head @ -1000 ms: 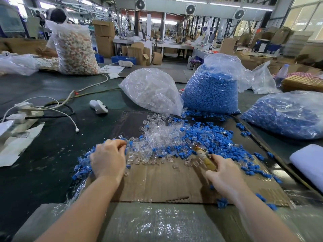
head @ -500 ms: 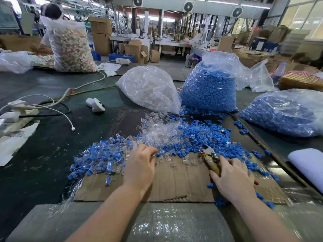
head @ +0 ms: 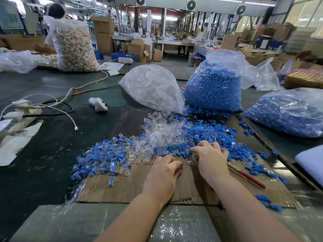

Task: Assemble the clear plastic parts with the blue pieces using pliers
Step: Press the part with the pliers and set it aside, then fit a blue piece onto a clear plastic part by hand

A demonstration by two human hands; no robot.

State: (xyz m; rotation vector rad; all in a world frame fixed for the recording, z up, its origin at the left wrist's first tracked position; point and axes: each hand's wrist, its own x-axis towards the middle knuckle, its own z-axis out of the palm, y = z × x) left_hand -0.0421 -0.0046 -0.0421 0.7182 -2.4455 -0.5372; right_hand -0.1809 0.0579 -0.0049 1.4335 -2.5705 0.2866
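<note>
Loose clear plastic parts [head: 162, 133] and blue pieces [head: 209, 130] lie heaped on a cardboard sheet [head: 125, 187]. To the left lies a spread of clear parts with blue pieces in them [head: 104, 158]. My left hand [head: 162, 173] rests knuckles up on the cardboard with its fingers curled under, hiding what it holds. Just right of it, my right hand [head: 211, 158] is curled at the pile's near edge, with a clear part pinched at its fingertips. The red-handled pliers [head: 248, 177] lie on the cardboard behind my right hand, their head hidden under it.
Behind the pile stand a bag of clear parts [head: 152, 88] and a bag of blue pieces [head: 213, 88]; another blue bag [head: 288, 112] lies at right. White cables and a power strip [head: 24, 109] sit at left. A person [head: 52, 28] works at the far left.
My left hand has moved right from the left spread to the middle. My right hand has shifted forward and left into the pile, leaving the pliers on the cardboard.
</note>
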